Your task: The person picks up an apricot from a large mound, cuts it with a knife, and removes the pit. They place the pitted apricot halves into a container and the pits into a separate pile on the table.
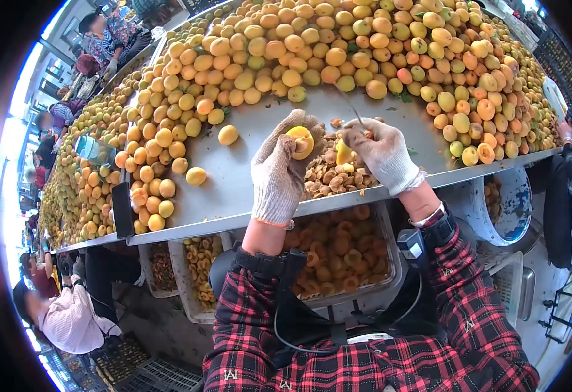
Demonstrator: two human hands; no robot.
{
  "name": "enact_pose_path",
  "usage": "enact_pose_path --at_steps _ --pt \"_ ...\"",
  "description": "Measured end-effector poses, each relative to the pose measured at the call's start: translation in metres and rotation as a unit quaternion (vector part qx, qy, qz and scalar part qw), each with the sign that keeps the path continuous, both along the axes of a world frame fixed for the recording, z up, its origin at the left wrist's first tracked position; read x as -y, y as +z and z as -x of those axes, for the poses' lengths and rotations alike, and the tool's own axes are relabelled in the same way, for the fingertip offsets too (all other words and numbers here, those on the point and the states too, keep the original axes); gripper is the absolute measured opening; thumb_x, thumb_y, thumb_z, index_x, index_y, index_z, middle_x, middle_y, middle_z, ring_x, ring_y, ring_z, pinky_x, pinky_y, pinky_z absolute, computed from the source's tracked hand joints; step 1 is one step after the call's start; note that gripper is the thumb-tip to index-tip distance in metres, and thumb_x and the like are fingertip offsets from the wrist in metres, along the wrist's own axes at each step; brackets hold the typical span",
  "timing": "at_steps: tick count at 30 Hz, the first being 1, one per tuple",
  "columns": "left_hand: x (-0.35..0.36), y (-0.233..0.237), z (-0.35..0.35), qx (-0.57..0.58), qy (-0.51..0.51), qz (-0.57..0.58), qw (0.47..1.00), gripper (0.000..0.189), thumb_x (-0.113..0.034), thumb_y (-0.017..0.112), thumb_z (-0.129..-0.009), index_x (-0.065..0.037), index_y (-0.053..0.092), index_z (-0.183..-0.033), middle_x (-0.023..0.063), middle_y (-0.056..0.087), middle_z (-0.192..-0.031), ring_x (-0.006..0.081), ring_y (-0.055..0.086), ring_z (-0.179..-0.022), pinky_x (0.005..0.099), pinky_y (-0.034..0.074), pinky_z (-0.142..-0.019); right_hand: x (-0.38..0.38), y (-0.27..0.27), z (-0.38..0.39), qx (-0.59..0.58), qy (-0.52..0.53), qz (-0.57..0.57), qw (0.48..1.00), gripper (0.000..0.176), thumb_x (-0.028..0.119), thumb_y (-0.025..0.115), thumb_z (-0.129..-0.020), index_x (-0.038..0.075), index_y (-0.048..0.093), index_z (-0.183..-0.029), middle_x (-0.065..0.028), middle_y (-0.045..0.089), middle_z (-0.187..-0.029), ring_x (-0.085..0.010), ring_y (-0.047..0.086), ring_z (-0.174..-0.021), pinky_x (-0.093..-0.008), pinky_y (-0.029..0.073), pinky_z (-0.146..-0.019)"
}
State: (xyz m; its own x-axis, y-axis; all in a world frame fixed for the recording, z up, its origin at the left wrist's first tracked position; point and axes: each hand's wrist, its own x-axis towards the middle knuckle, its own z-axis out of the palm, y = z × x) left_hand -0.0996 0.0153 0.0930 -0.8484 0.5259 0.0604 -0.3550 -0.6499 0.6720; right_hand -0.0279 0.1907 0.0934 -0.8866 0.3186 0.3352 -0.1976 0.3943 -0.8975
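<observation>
We hold our two gloved hands above the bare part of the grey metal table, near its front edge. Our left hand, in a whitish knitted glove with brown stains, has its fingers bent and closed around a yellow cut apricot. The open face of this fruit is turned toward the right hand, and a brown stone seems to show in it. Our right hand, in a similar glove, has the fingers pinched together on a thin metal blade, which points up and away from us. Just below these fingers there is a small yellow piece of fruit; we cannot tell if they grip it or only touch it.

Between and below the hands lies a heap of brown stones on the metal. Behind it, a big pile of orange and yellow apricots curves around the bare surface and goes down on both sides. Two loose apricots lie a little apart from the pile, on the left side.

Under the table edge, before our body, stands a pale plastic crate with orange fruit pieces. To its left is a narrower whitish crate with yellow pieces, and to the right a blue and white bucket.
</observation>
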Motion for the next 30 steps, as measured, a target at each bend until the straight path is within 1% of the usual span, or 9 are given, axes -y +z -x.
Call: enact_pose_path --at_steps 3,4,6,10,16,18,24,26,30 --pt "-0.003 0.013 -0.009 -0.006 0.017 0.052 0.998 0.035 -0.009 0.049 -0.1 0.009 0.051 -0.131 0.0204 0.061 -0.124 0.0287 0.06 -0.116 0.04 0.05 -0.101 0.001 0.019 -0.004 0.153 0.082 0.301 0.938 0.026 0.025 0.062 -0.095 0.001 0.067 -0.087 -0.0049 0.065 -0.066 -0.0076 0.055 -0.049 -0.0212 0.042 -0.044" --pt "-0.003 0.015 -0.012 -0.053 0.006 0.093 0.994 0.036 -0.009 0.051 -0.1 0.009 0.052 -0.131 0.0198 0.061 -0.124 0.0266 0.06 -0.115 0.0372 0.049 -0.1 0.004 0.03 -0.006 0.153 0.081 0.303 0.937 0.026 0.025 0.062 -0.095 0.001 0.067 -0.087 -0.0049 0.065 -0.066 -0.0076 0.055 -0.049 -0.0212 0.042 -0.044" --pt "-0.003 0.012 -0.015 -0.098 -0.008 0.135 0.986 0.036 -0.008 0.052 -0.099 0.009 0.053 -0.13 0.0192 0.062 -0.124 0.0246 0.061 -0.114 0.0344 0.048 -0.1 0.01 0.045 -0.012 0.292 0.113 0.304 0.9 0.028 0.029 0.061 -0.095 0.004 0.063 -0.081 -0.0044 0.061 -0.062 -0.0098 0.054 -0.043 -0.0215 0.039 -0.038" --pt "0.001 0.009 -0.013 -0.08 -0.058 0.109 0.989 0.04 -0.009 0.056 -0.096 0.008 0.053 -0.133 0.0157 0.062 -0.126 0.0213 0.06 -0.112 0.0313 0.046 -0.1 0.014 0.02 -0.012 0.206 0.211 0.377 0.878 0.035 0.038 0.056 -0.097 0.007 0.061 -0.081 -0.0012 0.056 -0.058 -0.0089 0.05 -0.045 -0.0214 0.038 -0.041" --pt "0.004 0.008 -0.01 -0.148 -0.061 0.209 0.965 0.037 -0.008 0.054 -0.098 0.004 0.056 -0.133 0.0128 0.062 -0.126 0.0165 0.06 -0.11 0.0285 0.048 -0.096 0.028 0.019 -0.012 0.199 0.226 0.46 0.836 0.032 0.038 0.054 -0.098 0.008 0.059 -0.086 -0.0004 0.055 -0.06 -0.0085 0.049 -0.047 -0.0218 0.038 -0.044" --pt "0.0 0.008 -0.011 -0.149 -0.019 0.233 0.961 0.037 -0.008 0.053 -0.098 0.002 0.056 -0.133 0.0082 0.062 -0.126 0.0126 0.059 -0.107 0.0255 0.048 -0.091 0.028 0.022 -0.011 0.199 0.212 0.437 0.851 0.031 0.037 0.054 -0.098 0.008 0.059 -0.087 -0.0004 0.054 -0.061 -0.0085 0.049 -0.048 -0.0219 0.038 -0.045" --pt "-0.001 0.009 -0.015 -0.141 -0.035 0.194 0.97 0.041 -0.006 0.056 -0.095 0.001 0.054 -0.136 0.0035 0.06 -0.126 0.0093 0.057 -0.103 0.0223 0.047 -0.087 0.029 0.015 -0.007 0.156 0.205 0.456 0.852 0.024 0.03 0.054 -0.098 0.008 0.057 -0.088 0.0 0.051 -0.058 -0.0088 0.047 -0.045 -0.0227 0.036 -0.042" --pt "0.001 0.011 -0.014 -0.142 -0.058 0.201 0.967 0.044 -0.004 0.059 -0.092 0.002 0.054 -0.136 0.0059 0.061 -0.128 0.0099 0.057 -0.105 0.0232 0.047 -0.089 0.029 0.015 -0.008 0.134 0.199 0.459 0.856 0.025 0.03 0.053 -0.098 0.007 0.057 -0.087 -0.0001 0.05 -0.057 -0.0091 0.046 -0.043 -0.0232 0.035 -0.041" --pt "-0.003 0.011 -0.014 -0.271 -0.025 0.212 0.938 0.047 -0.003 0.061 -0.09 0.002 0.053 -0.136 0.0098 0.06 -0.131 0.0135 0.057 -0.112 0.0261 0.045 -0.095 0.031 0.017 -0.008 0.136 0.189 0.467 0.853 0.027 0.03 0.053 -0.099 0.007 0.057 -0.086 -0.0005 0.05 -0.057 -0.0094 0.046 -0.043 -0.0234 0.035 -0.041"
